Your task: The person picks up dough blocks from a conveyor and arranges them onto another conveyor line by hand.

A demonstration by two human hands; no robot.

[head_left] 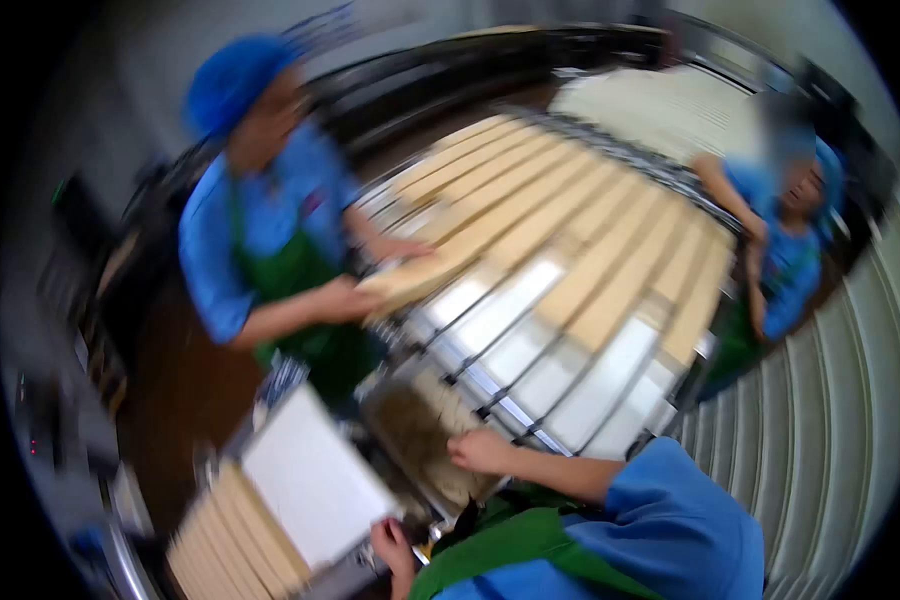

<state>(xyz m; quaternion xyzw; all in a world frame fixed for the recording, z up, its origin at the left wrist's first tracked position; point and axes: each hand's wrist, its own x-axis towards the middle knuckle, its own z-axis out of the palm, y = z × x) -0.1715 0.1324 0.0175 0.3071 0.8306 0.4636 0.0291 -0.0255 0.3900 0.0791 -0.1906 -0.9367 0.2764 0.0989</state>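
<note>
Over a metal tray [395,405] of brown and pale crumbly material is my right hand [482,450], its fingers curled closed; what they hold, if anything, is hidden. My left hand [392,545] is lower down, beside the near corner of a white board [315,475]. Its fingers are blurred, and I cannot tell whether they grip anything. Beyond the tray, long pale slabs [595,275] lie in rows on a slatted metal table [515,405].
At the left, a co-worker [255,215] in a blue hairnet holds one long slab [420,275] with both hands. Another person [785,250] stands at the right. Several slabs [240,535] lie side by side at the lower left. Ridged pale panels [805,430] curve along the right.
</note>
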